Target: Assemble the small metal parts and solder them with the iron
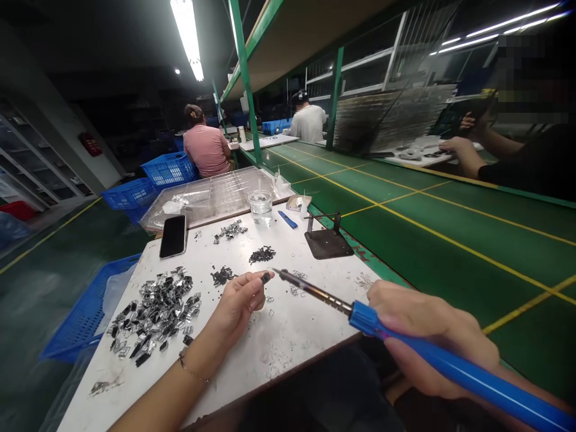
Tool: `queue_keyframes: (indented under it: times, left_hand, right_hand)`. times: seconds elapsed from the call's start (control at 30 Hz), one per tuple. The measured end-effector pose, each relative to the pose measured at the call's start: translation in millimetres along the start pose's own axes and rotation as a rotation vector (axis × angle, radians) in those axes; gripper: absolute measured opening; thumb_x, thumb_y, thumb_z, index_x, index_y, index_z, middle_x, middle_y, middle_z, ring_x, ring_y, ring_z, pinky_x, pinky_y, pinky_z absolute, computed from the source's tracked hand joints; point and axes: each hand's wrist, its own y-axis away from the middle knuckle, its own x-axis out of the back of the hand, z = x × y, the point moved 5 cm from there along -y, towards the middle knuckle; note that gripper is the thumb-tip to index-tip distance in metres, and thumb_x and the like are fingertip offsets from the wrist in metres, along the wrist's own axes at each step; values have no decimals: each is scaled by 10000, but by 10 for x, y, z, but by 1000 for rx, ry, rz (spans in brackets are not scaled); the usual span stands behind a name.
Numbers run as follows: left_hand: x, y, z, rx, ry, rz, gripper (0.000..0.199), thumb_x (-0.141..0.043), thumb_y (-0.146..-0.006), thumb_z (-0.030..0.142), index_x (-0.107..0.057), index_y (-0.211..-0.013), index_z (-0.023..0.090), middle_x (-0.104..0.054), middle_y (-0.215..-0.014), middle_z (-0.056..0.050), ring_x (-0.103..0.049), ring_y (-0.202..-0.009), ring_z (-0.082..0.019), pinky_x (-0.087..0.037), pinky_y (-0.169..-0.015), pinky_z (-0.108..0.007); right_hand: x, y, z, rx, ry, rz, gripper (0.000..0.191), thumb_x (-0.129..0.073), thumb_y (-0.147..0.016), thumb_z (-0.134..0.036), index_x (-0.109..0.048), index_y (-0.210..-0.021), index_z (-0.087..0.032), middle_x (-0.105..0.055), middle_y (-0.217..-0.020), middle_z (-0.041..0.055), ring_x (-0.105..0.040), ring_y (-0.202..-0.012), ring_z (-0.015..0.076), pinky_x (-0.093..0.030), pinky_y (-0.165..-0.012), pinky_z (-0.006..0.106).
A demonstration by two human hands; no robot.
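My left hand (240,297) pinches a small black part (265,278) between thumb and fingertips, above the white table (310,318). In my right hand (432,330) is a soldering iron (364,318) with a blue handle. Its thin tip points left and lies close to the black part; whether they touch I cannot tell. Left of my left hand spreads a large pile of black and silver parts (155,312). Two heaps of tiny black pieces (262,254) lie beyond my left hand, and farther back is a smaller heap of silvery parts (230,230).
A dark metal stand (328,243) is at the table's right edge. Behind are a phone (173,236), a glass of clear liquid (260,207), a blue tool (288,219) and a clear tray (202,198). Blue crates (166,168) stand left. Co-workers (204,144) sit nearby.
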Motion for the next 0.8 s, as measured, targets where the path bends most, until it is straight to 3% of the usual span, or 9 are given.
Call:
queue_keyframes:
  times: [0.33, 0.6, 0.8]
  left_hand:
    - [-30, 10, -16, -9, -24, -8, 248, -689, -784, 313, -702, -928, 112, -348, -523, 52, -245, -495, -50, -217, -504, -210]
    - [-102, 25, -43, -7, 5, -22, 184, -695, -780, 300, -710, -861, 135, -383, -521, 43, -267, -493, -58, -230, -507, -217]
    - [-89, 17, -44, -2, 0, 1, 187, -719, -753, 312, -717, -812, 135, -445, -563, 20, -302, -513, -64, -259, -531, -224]
  right_hand:
    - [-89, 22, 64, -56, -18, -76, 199, -490, -893, -119, -548, -1059, -212, -510, -550, 9, -476, -472, 169, -417, -448, 303]
    - [-110, 39, 88, -40, -16, -56, 147, -499, -900, -143, -560, -1015, -212, -512, -537, 6, -484, -450, 164, -402, -425, 291]
    - [-94, 62, 96, -15, 51, -108, 271, -535, -804, -31, -547, -1011, -206, -601, -595, 44, -557, -479, 178, -444, -435, 294]
